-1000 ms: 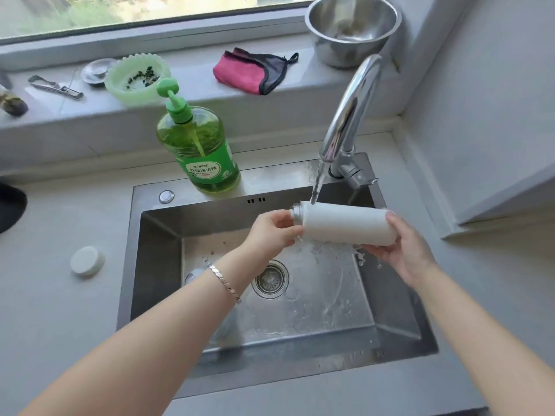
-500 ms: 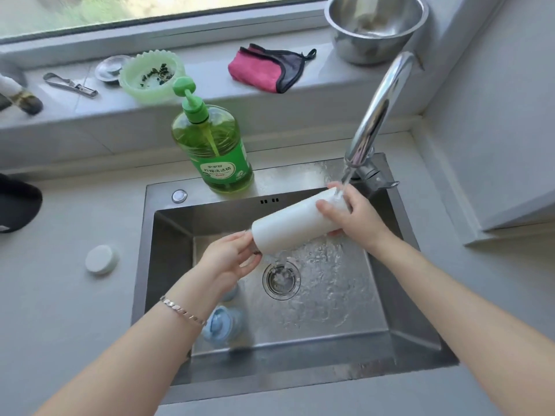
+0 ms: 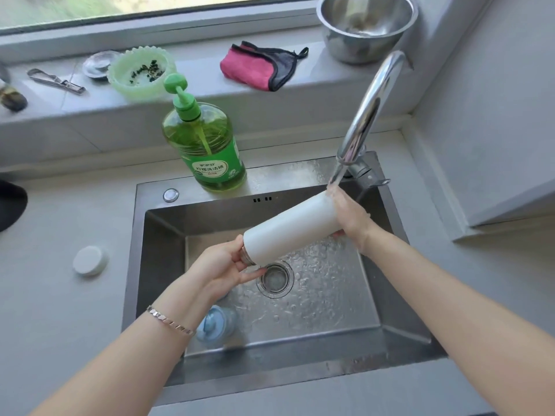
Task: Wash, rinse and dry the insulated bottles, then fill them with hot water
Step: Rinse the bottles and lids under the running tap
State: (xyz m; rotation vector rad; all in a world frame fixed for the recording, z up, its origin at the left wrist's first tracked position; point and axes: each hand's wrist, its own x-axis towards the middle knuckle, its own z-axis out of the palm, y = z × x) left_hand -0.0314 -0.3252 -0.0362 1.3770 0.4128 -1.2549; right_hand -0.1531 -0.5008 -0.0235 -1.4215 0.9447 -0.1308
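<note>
now both hands (image 3: 223, 265) hold the white bottle (image 3: 288, 228) under running faucet (image 3: 369, 109).

View: one camera, worn on the person's head.
Position: over the near edge of the sink (image 3: 162, 250), with the basin below it.
Facing: forward and steeply down; the drain sits about mid-frame.
Nearness: close; both forearms enter from the bottom corners, and the left hand (image 3: 219, 265) and right hand (image 3: 350, 214) hold the bottle (image 3: 288, 226) near the centre.
Lens: wide; the sink's sides splay outward toward the bottom.
Top: sill (image 3: 204, 64), with a strip of window (image 3: 120, 7) above it.
Sides: counter (image 3: 45, 295) at left; faucet (image 3: 369, 115) and wall (image 3: 495, 100) at right.
</note>
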